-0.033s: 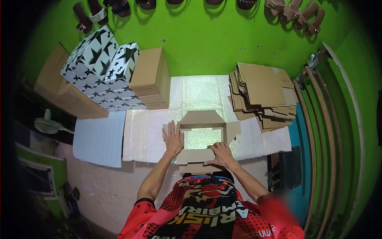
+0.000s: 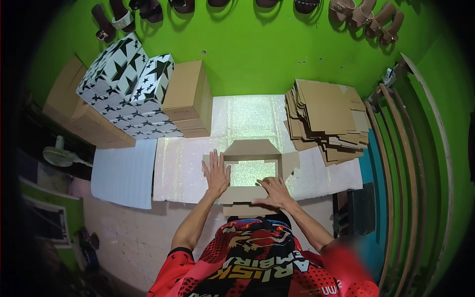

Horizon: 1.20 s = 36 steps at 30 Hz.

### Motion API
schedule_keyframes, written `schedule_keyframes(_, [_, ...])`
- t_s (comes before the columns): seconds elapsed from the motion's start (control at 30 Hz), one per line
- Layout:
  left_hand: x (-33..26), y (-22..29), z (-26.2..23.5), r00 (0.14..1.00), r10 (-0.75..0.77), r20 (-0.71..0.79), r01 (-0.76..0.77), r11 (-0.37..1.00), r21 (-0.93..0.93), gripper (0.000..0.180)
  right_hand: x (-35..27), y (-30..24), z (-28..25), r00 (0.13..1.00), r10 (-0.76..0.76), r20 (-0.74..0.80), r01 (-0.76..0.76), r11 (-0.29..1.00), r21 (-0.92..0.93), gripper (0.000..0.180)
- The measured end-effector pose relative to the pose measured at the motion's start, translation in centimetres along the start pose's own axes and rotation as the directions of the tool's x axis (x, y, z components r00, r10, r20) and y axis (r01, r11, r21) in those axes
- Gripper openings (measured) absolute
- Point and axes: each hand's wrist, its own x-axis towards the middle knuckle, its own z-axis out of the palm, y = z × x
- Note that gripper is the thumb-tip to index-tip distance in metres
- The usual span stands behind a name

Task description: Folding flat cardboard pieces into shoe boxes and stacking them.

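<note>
Lying at centre frame on a glittery pale sheet (image 2: 188, 173): a half-folded brown cardboard box (image 2: 250, 171), flaps standing up round an open middle, near flap reaching toward the lower edge and partly hidden under both hands. Pressing flat on the box's left wall, the left hand (image 2: 216, 174), fingers spread wide and pointing up-frame, gripping nothing. Resting on the near flap at the box's lower right, the right hand (image 2: 273, 192), fingers splayed and laid flat, likewise gripping nothing; fingertips hard to separate against the cardboard.

Sitting right of centre, just beside the box: a fanned stack of flat cardboard blanks (image 2: 329, 119), lower edges overlapping the sheet. Standing upper left: a closed brown carton (image 2: 188, 99), and beside it rows of black-and-white star-patterned boxes (image 2: 131, 89), count unclear where the rows bend toward the rim. Lying left of the glittery sheet: a plain white sheet (image 2: 126, 173). Hanging along the top edge on the green wall (image 2: 247, 49): sandals (image 2: 366, 17), several cut off by the frame. Filling the lower edge: a red patterned shirt (image 2: 257, 262), right shoulder blurred. Fading into the dark left rim: a pale fan-like object (image 2: 62, 156), too dim to make out.
</note>
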Motion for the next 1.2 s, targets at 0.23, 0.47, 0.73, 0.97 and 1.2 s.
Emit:
schedule_keyframes(0.23, [0.7,2.4,-0.2,0.988,0.15,-0.032,-0.151,0.987,-0.057,0.067,6.4,-0.6,-1.4,0.946,0.144,-0.291,-0.168,0.984,-0.058,0.088])
schedule_keyframes(0.47, [1.3,2.4,0.6,0.996,0.067,0.064,-0.066,0.998,-0.009,0.071,8.2,2.1,1.1,0.945,0.182,-0.27,-0.23,0.96,-0.158,0.088])
schedule_keyframes(0.73, [1.1,2.0,1.4,0.998,0.056,0.009,-0.056,0.998,0.002,0.07,7.3,1.5,-0.7,0.971,0.126,-0.203,-0.159,0.976,-0.152,0.09])
schedule_keyframes(0.97, [1.6,2.8,0.7,0.997,0.069,0.041,-0.068,0.998,-0.006,0.07,5.0,2.7,0.5,0.98,0.093,-0.176,-0.128,0.971,-0.2,0.084])
schedule_keyframes(1.2, [-0.9,-0.6,-2.2,0.98,0.104,-0.172,-0.146,0.957,-0.251,0.065,1.1,3.9,-2.0,0.909,-0.029,-0.415,0.059,0.997,0.059,0.054])
